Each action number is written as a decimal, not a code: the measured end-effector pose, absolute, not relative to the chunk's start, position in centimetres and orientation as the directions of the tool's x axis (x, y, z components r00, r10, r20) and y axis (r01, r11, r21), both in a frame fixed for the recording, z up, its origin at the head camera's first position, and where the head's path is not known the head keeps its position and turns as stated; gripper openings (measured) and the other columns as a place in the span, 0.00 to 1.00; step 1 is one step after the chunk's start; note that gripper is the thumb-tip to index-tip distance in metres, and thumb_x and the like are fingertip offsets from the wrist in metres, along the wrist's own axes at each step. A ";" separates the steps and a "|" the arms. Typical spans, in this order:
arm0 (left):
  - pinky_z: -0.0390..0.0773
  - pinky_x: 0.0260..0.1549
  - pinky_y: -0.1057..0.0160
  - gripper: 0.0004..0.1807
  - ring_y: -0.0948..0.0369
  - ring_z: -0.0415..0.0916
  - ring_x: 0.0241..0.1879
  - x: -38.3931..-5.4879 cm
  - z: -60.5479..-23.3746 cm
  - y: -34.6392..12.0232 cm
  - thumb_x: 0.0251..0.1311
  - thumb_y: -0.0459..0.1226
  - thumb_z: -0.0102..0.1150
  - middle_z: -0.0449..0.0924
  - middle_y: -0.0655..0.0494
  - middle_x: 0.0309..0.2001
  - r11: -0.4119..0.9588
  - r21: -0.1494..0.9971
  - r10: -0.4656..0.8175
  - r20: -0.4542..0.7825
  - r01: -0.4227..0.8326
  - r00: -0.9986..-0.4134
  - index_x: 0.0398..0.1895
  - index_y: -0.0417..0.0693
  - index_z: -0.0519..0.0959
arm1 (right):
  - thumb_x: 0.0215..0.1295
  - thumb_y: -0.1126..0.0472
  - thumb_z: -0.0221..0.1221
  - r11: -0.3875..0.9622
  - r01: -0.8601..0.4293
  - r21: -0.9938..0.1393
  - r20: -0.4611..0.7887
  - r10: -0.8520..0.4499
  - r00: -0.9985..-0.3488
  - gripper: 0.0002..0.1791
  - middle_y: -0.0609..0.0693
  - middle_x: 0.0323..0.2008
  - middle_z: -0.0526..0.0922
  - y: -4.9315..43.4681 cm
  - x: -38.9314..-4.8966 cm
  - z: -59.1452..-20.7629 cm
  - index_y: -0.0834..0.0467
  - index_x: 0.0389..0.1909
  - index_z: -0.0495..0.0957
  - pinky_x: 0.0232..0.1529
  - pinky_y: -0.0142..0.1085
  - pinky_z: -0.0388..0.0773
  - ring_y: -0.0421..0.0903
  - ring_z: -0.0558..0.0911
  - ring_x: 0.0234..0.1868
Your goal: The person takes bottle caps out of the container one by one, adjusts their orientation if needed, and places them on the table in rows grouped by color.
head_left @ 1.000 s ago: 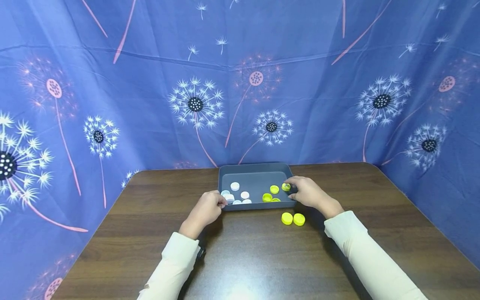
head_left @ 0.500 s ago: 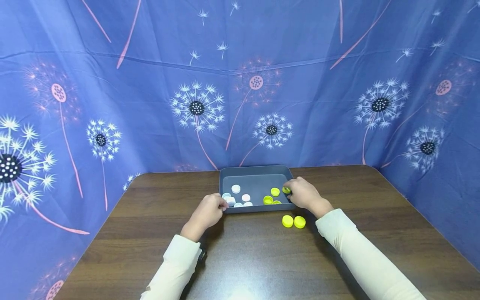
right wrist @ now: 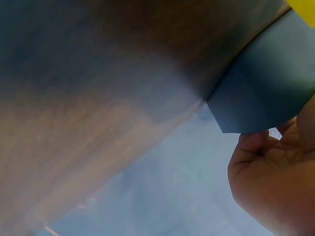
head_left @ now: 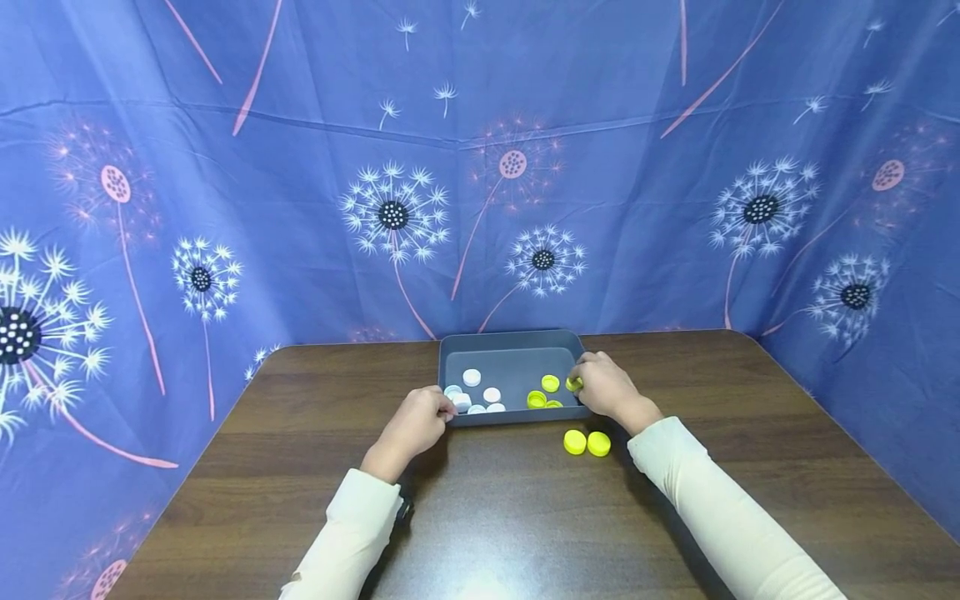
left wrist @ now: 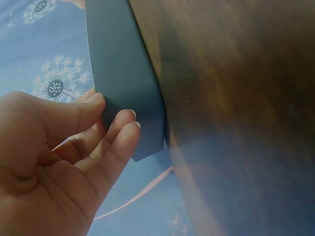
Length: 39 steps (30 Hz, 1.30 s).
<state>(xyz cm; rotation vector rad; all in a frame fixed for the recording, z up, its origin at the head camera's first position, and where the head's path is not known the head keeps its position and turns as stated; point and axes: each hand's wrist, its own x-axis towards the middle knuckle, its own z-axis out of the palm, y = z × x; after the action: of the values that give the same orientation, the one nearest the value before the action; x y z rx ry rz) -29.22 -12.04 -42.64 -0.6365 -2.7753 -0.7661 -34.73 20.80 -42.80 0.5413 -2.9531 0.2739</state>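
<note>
A dark grey tray [head_left: 510, 343] sits at the back of the table, with white bottle caps [head_left: 472, 377] on its left and yellow bottle caps [head_left: 551, 383] on its right. My left hand [head_left: 415, 421] pinches the tray's near left corner; in the left wrist view the thumb lies on the rim and fingertips touch the outer wall [left wrist: 123, 64]. Reaching over the right rim, my right hand [head_left: 606, 385] pinches a yellow bottle cap [head_left: 573, 384] inside the tray, partly covered by the fingers. The right wrist view hides these fingertips behind the tray's wall [right wrist: 266, 93].
Two yellow bottle caps [head_left: 587, 443] lie side by side on the brown wooden table [head_left: 495, 508], in front of the tray's right end. A blue cloth [head_left: 480, 208] with dandelion prints hangs behind the table and along both sides.
My right hand has closed in on the yellow cap at the tray's right side, its fingers covering more of it. The left hand stays at the corner. The head view has tilted slightly.
</note>
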 end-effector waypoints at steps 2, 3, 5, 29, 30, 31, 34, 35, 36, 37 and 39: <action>0.81 0.35 0.62 0.09 0.63 0.75 0.31 -29.2 -42.6 -12.1 0.57 0.22 0.61 0.78 0.59 0.28 0.771 0.448 0.352 0.292 0.452 -0.889 0.28 0.40 0.87 | 0.56 0.71 0.63 0.917 -0.366 -0.162 0.163 -0.341 -0.926 0.13 0.56 0.46 0.83 20.8 -34.7 -42.7 0.61 0.43 0.86 0.48 0.47 0.76 0.54 0.74 0.46; 0.81 0.35 0.62 0.09 0.63 0.76 0.31 -29.2 -42.6 -12.1 0.57 0.22 0.61 0.78 0.58 0.28 0.771 0.448 0.351 0.294 0.453 -0.889 0.28 0.40 0.87 | 0.56 0.70 0.63 0.915 -0.368 -0.165 0.165 -0.342 -0.925 0.13 0.55 0.44 0.84 20.7 -34.7 -42.7 0.61 0.43 0.86 0.46 0.46 0.77 0.53 0.74 0.45; 0.81 0.36 0.61 0.09 0.63 0.76 0.31 -29.1 -42.5 -12.1 0.56 0.21 0.60 0.78 0.58 0.28 0.770 0.449 0.351 0.296 0.454 -0.888 0.28 0.40 0.86 | 0.57 0.69 0.64 0.913 -0.373 -0.167 0.170 -0.346 -0.923 0.11 0.53 0.41 0.85 20.7 -34.6 -42.6 0.59 0.41 0.86 0.41 0.44 0.76 0.51 0.73 0.41; 0.81 0.36 0.61 0.09 0.62 0.77 0.32 -29.1 -42.5 -12.2 0.56 0.21 0.61 0.78 0.58 0.28 0.771 0.441 0.355 0.302 0.460 -0.885 0.29 0.39 0.87 | 0.58 0.63 0.68 0.909 -0.399 -0.119 0.191 -0.373 -0.908 0.08 0.49 0.35 0.85 20.3 -34.5 -42.5 0.58 0.39 0.87 0.37 0.41 0.73 0.48 0.71 0.36; 0.81 0.36 0.61 0.09 0.62 0.77 0.32 -29.1 -42.5 -12.2 0.56 0.21 0.61 0.78 0.58 0.28 0.773 0.437 0.354 0.303 0.459 -0.885 0.29 0.39 0.87 | 0.58 0.63 0.68 0.906 -0.407 -0.121 0.197 -0.380 -0.904 0.07 0.49 0.34 0.85 20.4 -34.6 -42.6 0.58 0.38 0.87 0.37 0.42 0.74 0.48 0.72 0.35; 0.81 0.36 0.61 0.09 0.62 0.77 0.32 -29.2 -42.5 -12.3 0.55 0.21 0.61 0.78 0.58 0.27 0.774 0.435 0.354 0.305 0.460 -0.884 0.29 0.39 0.87 | 0.58 0.63 0.68 0.903 -0.410 -0.126 0.202 -0.382 -0.902 0.07 0.48 0.34 0.86 20.4 -34.7 -42.6 0.58 0.38 0.87 0.38 0.42 0.74 0.48 0.72 0.36; 0.81 0.36 0.62 0.09 0.62 0.77 0.32 -29.2 -42.6 -12.3 0.55 0.21 0.61 0.78 0.58 0.27 0.775 0.431 0.356 0.308 0.462 -0.883 0.29 0.40 0.87 | 0.57 0.64 0.69 0.895 -0.418 -0.159 0.203 -0.384 -0.900 0.08 0.47 0.33 0.86 20.6 -34.8 -42.7 0.58 0.38 0.87 0.38 0.42 0.74 0.47 0.72 0.35; 0.81 0.36 0.62 0.08 0.62 0.77 0.32 -29.2 -42.6 -12.3 0.55 0.22 0.61 0.78 0.58 0.27 0.774 0.434 0.356 0.306 0.462 -0.883 0.29 0.40 0.87 | 0.56 0.64 0.69 0.891 -0.421 -0.170 0.202 -0.386 -0.900 0.08 0.47 0.33 0.86 20.6 -34.8 -42.8 0.58 0.38 0.87 0.38 0.42 0.74 0.47 0.72 0.35; 0.81 0.36 0.62 0.09 0.62 0.77 0.32 -29.2 -42.7 -12.2 0.56 0.22 0.61 0.78 0.58 0.27 0.772 0.439 0.355 0.302 0.460 -0.885 0.29 0.40 0.87 | 0.56 0.64 0.70 0.890 -0.419 -0.183 0.196 -0.384 -0.902 0.08 0.47 0.33 0.85 20.7 -34.9 -42.8 0.58 0.38 0.87 0.38 0.42 0.73 0.47 0.72 0.35; 0.81 0.35 0.62 0.09 0.62 0.77 0.32 -29.2 -42.7 -12.2 0.56 0.22 0.61 0.78 0.58 0.27 0.769 0.445 0.356 0.298 0.459 -0.886 0.29 0.40 0.87 | 0.56 0.64 0.70 0.889 -0.414 -0.197 0.188 -0.380 -0.905 0.09 0.47 0.33 0.85 20.7 -34.9 -42.8 0.58 0.39 0.87 0.38 0.41 0.73 0.47 0.72 0.36; 0.81 0.35 0.63 0.09 0.63 0.77 0.32 -29.1 -42.8 -12.3 0.56 0.22 0.61 0.78 0.58 0.27 0.765 0.453 0.357 0.292 0.457 -0.887 0.29 0.40 0.87 | 0.56 0.63 0.70 0.882 -0.418 -0.218 0.181 -0.384 -0.905 0.10 0.47 0.34 0.85 20.8 -34.8 -42.8 0.58 0.40 0.86 0.39 0.42 0.73 0.47 0.73 0.37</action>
<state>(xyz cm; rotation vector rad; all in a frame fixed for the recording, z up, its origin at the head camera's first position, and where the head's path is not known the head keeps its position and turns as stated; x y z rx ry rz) -29.10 -12.25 -42.82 -0.6461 -2.7713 -0.7846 -34.81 20.79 -42.83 0.6243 -2.9181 0.3825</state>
